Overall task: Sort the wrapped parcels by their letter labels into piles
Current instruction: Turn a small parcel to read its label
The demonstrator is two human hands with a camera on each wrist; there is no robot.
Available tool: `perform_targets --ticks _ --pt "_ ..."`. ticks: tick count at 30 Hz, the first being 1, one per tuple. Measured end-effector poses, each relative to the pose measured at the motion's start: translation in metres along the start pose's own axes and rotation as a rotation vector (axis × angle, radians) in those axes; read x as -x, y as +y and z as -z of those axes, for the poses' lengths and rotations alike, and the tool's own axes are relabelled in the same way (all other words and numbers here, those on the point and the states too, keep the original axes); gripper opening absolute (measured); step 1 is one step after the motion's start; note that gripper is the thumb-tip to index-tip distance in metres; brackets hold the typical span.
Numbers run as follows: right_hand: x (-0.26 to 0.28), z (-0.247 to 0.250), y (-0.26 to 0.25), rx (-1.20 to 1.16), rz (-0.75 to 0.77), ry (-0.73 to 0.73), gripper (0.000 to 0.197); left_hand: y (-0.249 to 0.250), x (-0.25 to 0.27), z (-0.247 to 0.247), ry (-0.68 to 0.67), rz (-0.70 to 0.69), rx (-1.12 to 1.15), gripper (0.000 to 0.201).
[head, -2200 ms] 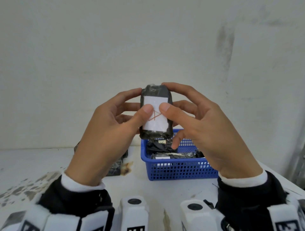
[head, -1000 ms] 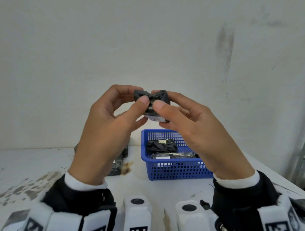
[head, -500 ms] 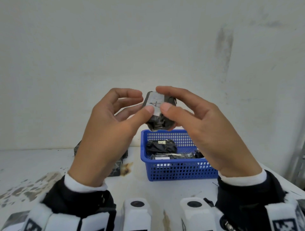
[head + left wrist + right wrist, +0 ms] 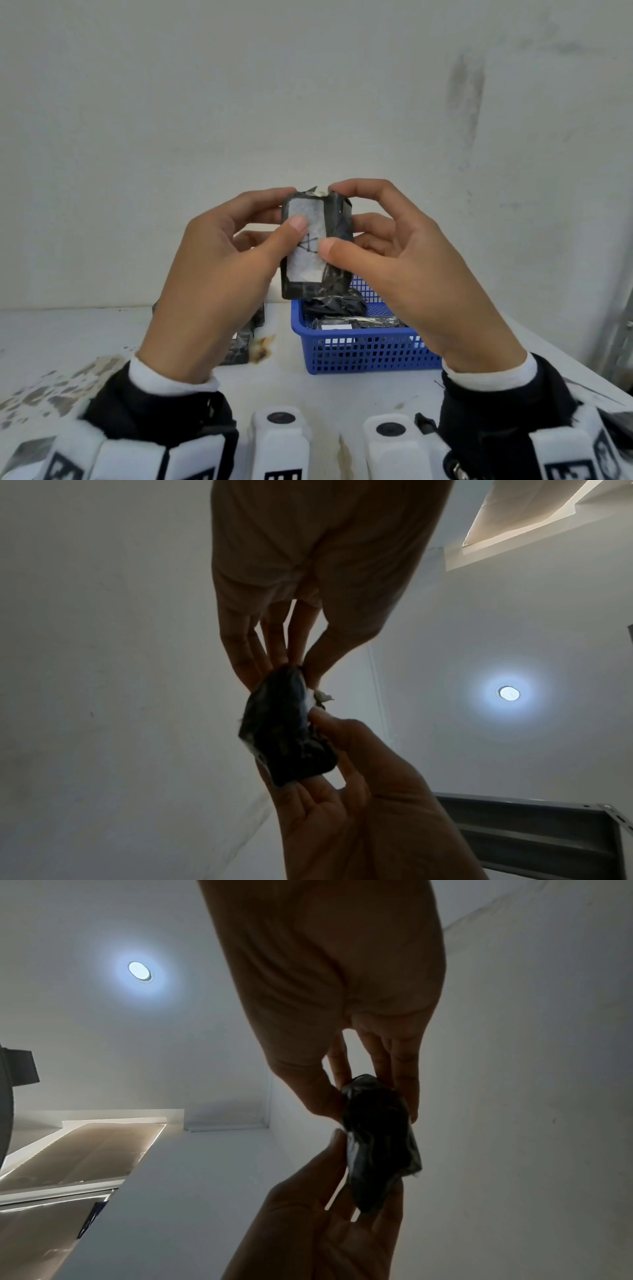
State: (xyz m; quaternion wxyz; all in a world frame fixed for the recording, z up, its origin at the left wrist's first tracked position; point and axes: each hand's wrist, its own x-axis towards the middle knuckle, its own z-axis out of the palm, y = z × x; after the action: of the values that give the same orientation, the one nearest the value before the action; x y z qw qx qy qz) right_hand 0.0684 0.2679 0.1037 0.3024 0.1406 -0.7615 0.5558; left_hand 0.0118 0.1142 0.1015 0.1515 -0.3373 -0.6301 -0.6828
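Note:
I hold one black wrapped parcel [image 4: 337,219] upright at chest height, above the table, with both hands. Its white label [image 4: 305,265] faces me and carries a pen-drawn letter that looks like an A, partly under my thumbs. My left hand [image 4: 291,209] pinches the parcel's left side, thumb on the label and fingers behind. My right hand [image 4: 331,216] pinches the right side, index finger over the top edge. The wrist views show the parcel [image 4: 284,731] [image 4: 377,1137] dark against the ceiling, between both sets of fingers.
A blue mesh basket [image 4: 359,353] stands on the white table [image 4: 68,339] below my hands, with more black parcels [image 4: 334,305] inside. To its left, a pile of black parcels [image 4: 239,346] lies partly hidden behind my left wrist. A plain wall rises close behind.
Both hands rotated the parcel: a second ago its folded end faced me, then it tilted, and now it stands upright with the label toward me. The basket and pile have not moved.

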Motion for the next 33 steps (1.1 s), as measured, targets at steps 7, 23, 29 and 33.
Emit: perform_targets --ticks 7,23,29,33 --pt "0.001 -0.001 0.001 -0.018 -0.014 0.004 0.021 -0.001 0.000 -0.001 0.010 -0.034 -0.020 0.010" --pt "-0.004 0.000 0.007 0.062 0.028 0.036 0.029 0.000 0.003 -0.004 -0.126 0.113 0.014 0.022" --pt "-0.002 0.008 0.004 0.095 0.054 0.029 0.034 0.004 0.004 -0.006 -0.140 0.130 0.046 0.028" --pt "-0.002 0.012 0.002 -0.029 0.044 0.082 0.048 0.001 0.003 -0.006 -0.182 0.154 -0.067 0.047"
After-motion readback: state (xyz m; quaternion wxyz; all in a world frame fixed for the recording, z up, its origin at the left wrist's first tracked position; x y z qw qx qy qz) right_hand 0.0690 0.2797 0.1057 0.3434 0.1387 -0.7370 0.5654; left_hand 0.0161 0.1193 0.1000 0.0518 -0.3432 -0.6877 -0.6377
